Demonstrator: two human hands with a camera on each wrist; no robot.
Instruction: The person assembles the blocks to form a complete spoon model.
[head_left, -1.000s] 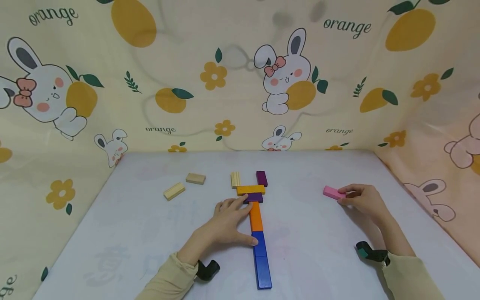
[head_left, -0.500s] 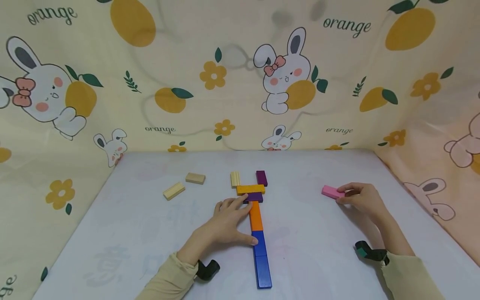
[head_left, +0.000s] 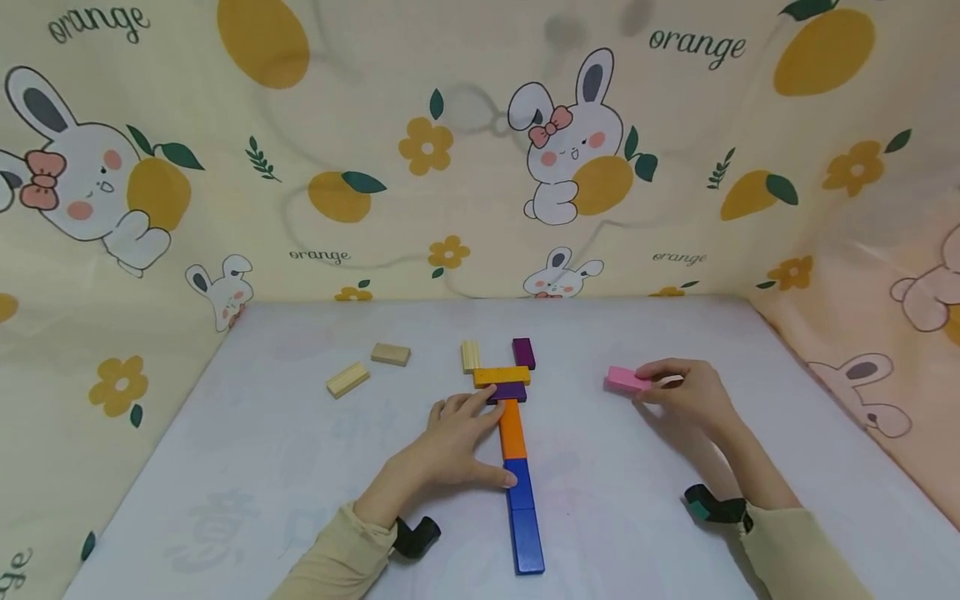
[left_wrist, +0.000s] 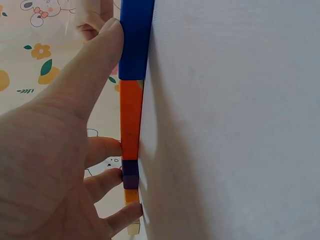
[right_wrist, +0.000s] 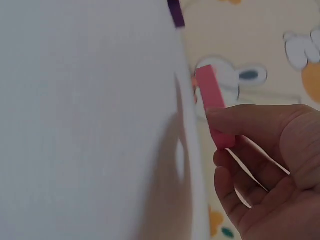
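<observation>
My left hand (head_left: 453,448) rests spread along a row of blocks, its thumb at the farther blue block (head_left: 523,493) and fingertips at the orange block (head_left: 513,429) and the purple block (head_left: 512,392). A second blue block (head_left: 528,542) ends the row at the near side. Beyond the purple one, a yellow block (head_left: 501,377) lies crosswise, with a pale wooden block (head_left: 469,357) and a dark purple block (head_left: 523,353) at its far side. On the right, my right hand (head_left: 690,396) pinches a pink block (right_wrist: 212,92) by one end, between thumb and fingers, above the table.
Two loose wooden blocks, one (head_left: 348,380) angled and one (head_left: 391,355) nearly crosswise, lie at the back left of the white table (head_left: 240,467). A printed cloth (head_left: 450,75) with rabbits and oranges hangs behind the table and along both sides.
My right hand has moved left with the pink block, closer to the row. My left hand stays in place on the blocks.
</observation>
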